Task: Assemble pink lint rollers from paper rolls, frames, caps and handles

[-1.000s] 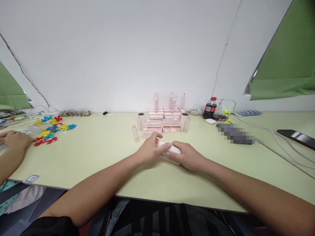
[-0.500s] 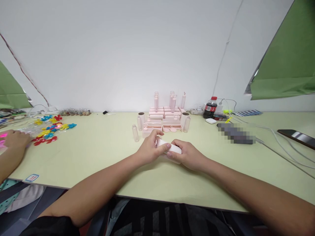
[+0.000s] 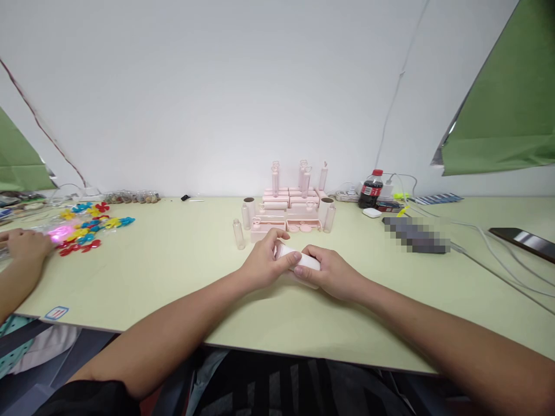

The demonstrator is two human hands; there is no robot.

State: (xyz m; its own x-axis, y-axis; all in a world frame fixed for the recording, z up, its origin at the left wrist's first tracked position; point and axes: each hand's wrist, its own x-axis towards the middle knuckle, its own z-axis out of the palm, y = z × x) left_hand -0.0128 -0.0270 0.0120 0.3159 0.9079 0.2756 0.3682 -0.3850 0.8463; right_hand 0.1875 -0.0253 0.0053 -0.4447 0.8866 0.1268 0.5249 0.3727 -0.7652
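Observation:
A white cylinder (image 3: 309, 261) lies tilted between both hands, just above the near part of the table. My left hand (image 3: 265, 263) is closed round its left end, thumb across the top. On the other end, my right hand (image 3: 333, 273) is closed with its thumb near the left thumb. Fingers hide both ends. A clear pinkish bottle (image 3: 239, 236) stands upright beyond my left hand. Directly behind the hands are pink open trays (image 3: 269, 230) holding small pink parts, among them round discs (image 3: 305, 228).
Behind the trays rise pink boxes with slim bottles (image 3: 275, 182) on top. To the right are a cola bottle (image 3: 372, 189), cables and a phone (image 3: 522, 242). At left, another person's hand (image 3: 30, 245) is beside colourful plastic flowers (image 3: 89, 231).
My hands and the white cylinder stay almost still. At the left, the other person's hand has shifted slightly, and a pink glowing piece now appears right of it.

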